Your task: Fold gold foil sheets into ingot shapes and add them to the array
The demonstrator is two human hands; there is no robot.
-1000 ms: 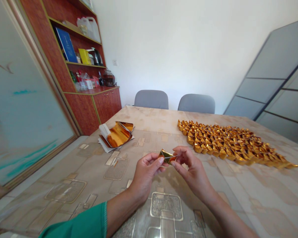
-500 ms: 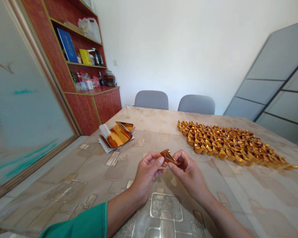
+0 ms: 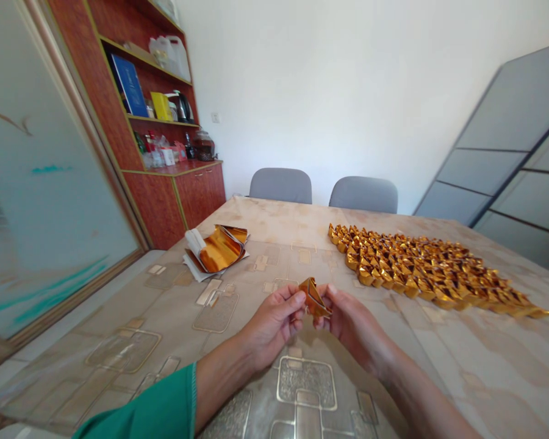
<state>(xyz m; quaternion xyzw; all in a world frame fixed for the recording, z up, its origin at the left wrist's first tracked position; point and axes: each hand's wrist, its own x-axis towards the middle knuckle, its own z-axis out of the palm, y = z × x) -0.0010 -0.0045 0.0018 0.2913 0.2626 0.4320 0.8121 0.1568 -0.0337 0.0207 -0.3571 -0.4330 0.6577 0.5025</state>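
Both hands pinch one small folded piece of gold paper just above the table. My left hand grips its left side with thumb and fingers closed. My right hand holds its right side, fingers curled under it. The paper stands up in a pointed fold between the thumbs. To the right and beyond lies a spread of several finished gold paper folds in rows.
A stack of flat gold sheets on white paper lies at the table's left. Two grey chairs stand at the far side. A red-brown shelf cabinet is at the left, a grey panel at the right.
The gold piece has gone from a flat strip to a raised pointed fold, and both hands have drawn slightly nearer to me and lower.
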